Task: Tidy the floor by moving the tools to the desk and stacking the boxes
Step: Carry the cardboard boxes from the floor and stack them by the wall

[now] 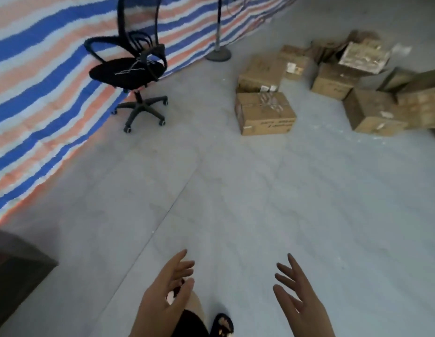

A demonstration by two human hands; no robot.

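Chair point(131, 69) far left by tarp point(41, 93); boxes point(265, 113) far right on floor point(236, 190).

1. Left hand point(163, 291): bare, no glove, ring or watch visible.
2. Right hand point(300, 301): bare, likewise unadorned; forearm shows no sleeve.
3. Lower garment point(191, 324): dark, short, ending above the knee.
4. Footwear: one dark open sandal point(221, 324) with a pale pattern on its strap; detail blurred.
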